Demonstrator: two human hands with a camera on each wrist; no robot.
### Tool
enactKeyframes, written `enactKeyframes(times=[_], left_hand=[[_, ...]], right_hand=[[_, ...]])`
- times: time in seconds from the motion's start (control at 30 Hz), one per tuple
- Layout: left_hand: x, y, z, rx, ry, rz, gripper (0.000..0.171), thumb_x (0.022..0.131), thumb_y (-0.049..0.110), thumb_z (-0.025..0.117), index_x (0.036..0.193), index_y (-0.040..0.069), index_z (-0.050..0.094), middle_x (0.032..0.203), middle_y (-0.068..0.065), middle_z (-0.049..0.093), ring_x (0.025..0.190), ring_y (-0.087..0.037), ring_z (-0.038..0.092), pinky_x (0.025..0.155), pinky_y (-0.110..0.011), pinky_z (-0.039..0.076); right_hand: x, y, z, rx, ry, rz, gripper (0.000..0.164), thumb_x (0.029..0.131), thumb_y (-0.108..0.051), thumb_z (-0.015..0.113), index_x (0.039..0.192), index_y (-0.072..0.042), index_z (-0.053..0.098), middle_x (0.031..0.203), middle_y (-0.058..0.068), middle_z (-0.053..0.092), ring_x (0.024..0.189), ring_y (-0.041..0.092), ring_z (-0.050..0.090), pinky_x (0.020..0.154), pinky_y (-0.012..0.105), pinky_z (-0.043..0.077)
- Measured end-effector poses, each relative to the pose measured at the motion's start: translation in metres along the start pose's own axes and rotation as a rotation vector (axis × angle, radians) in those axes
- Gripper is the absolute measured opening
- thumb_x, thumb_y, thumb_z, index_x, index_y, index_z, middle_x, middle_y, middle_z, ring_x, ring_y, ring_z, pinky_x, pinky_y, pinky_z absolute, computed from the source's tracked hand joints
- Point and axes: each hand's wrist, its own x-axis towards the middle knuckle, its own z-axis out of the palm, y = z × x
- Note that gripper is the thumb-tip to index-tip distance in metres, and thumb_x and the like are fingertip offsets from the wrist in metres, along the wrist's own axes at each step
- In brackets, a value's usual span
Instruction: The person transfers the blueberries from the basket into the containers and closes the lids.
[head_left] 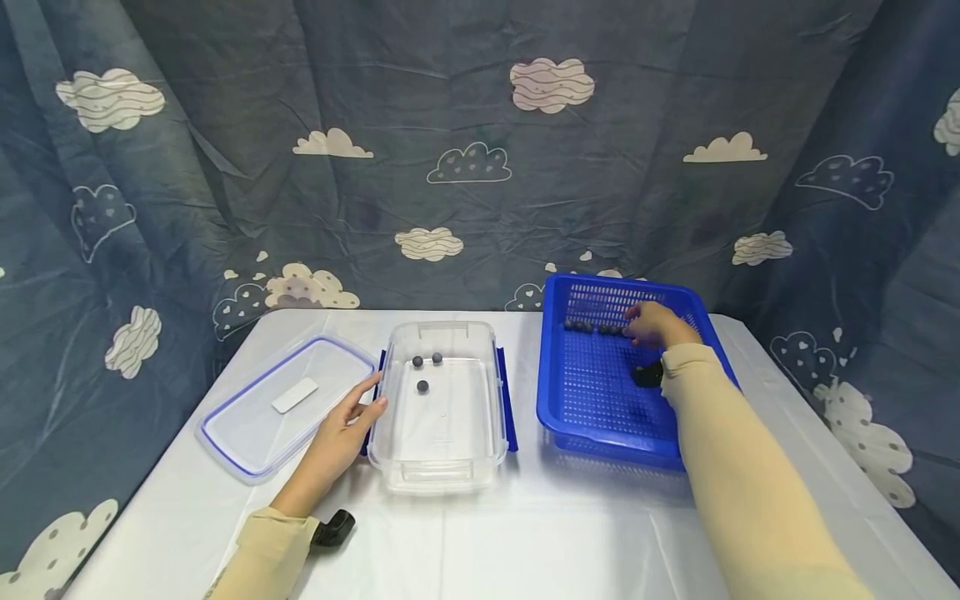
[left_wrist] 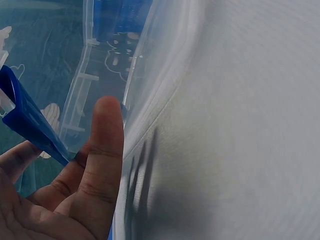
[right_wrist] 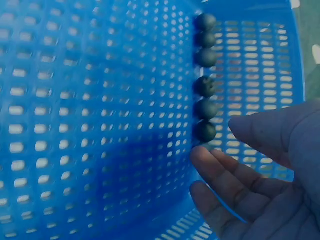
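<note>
My left hand [head_left: 339, 440] rests against the left side of a clear plastic box [head_left: 442, 483], its fingers beside the blue side latch [left_wrist: 32, 117]. Three blueberries [head_left: 423, 387] lie inside this box toward its far end. Over at the right, my right hand [head_left: 654, 325] reaches into a blue perforated basket [head_left: 546, 367]. Its thumb and fingers are apart beside the end of a row of several blueberries [right_wrist: 206, 86], which line the basket's far wall. Nothing shows between those fingers in the right wrist view.
A clear lid [head_left: 247, 417] with a blue seal and a white label lies flat left of the box. The white table [head_left: 547, 533] carries everything, and a dark cloud-patterned curtain [head_left: 465, 100] hangs behind and along both sides.
</note>
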Motion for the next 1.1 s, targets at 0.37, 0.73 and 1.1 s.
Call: enactKeyframes(times=[0.37,0.73,1.1], left_hand=[[0.0,0.003,-0.003,0.0,0.001,-0.006,0.058,0.111,0.048,0.057,0.165,0.032,0.044,0.133,-0.019,0.074,0.141,-0.04,0.06,0.117,-0.062,0.044],[-0.003,0.005,-0.003,-0.005,-0.007,-0.019,0.058,0.111,0.048,0.057,0.165,0.032,0.044,0.134,-0.02,0.074,0.138,-0.039,0.061,0.116,-0.06,0.044],[-0.002,0.004,-0.003,-0.007,-0.004,-0.015,0.057,0.111,0.046,0.056,0.165,0.03,0.044,0.132,-0.02,0.074,0.138,-0.038,0.061,0.115,-0.059,0.046]], right_hand=[[0.008,0.02,0.003,-0.027,-0.047,0.024,0.062,0.103,-0.01,0.05,0.156,0.017,0.033,0.128,0.033,0.06,0.118,0.045,0.06,0.111,0.061,0.048],[0.011,0.027,0.01,0.002,-0.026,0.03,0.062,0.101,-0.011,0.052,0.153,0.018,0.037,0.123,0.031,0.061,0.113,0.041,0.06,0.103,0.052,0.052],[0.013,0.026,0.013,-0.088,0.011,0.017,0.06,0.1,-0.017,0.055,0.147,0.019,0.043,0.143,0.042,0.053,0.135,0.056,0.052,0.119,0.063,0.042]])
